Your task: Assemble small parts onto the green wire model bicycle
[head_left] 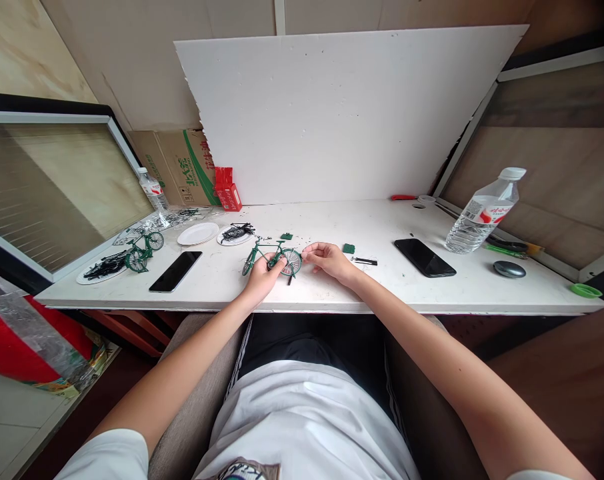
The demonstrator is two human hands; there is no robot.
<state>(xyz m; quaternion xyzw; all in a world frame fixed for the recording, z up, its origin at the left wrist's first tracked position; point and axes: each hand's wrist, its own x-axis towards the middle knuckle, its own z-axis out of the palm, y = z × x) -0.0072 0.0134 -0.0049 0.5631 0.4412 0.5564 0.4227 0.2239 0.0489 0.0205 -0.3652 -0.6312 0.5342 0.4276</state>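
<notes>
A small green model bicycle (291,259) is gripped near its rear wheel by my left hand (263,277), the thumb lying over the frame. Close to the right side of that wheel is my right hand (332,260), its thumb and fingertips pinched together. Whatever sits in that pinch is too small to make out. On the table around the bicycle lie a green piece (286,236) behind it, a square green part (349,249) and a thin black strip (365,261) to the right.
At the left are a finished-looking green model bicycle (141,252), plates of black parts (236,232), a white plate (198,233) and a phone (176,271). To the right stand a water bottle (485,212), another phone (425,258) and a dark round object (509,269). A white board (342,120) leans behind.
</notes>
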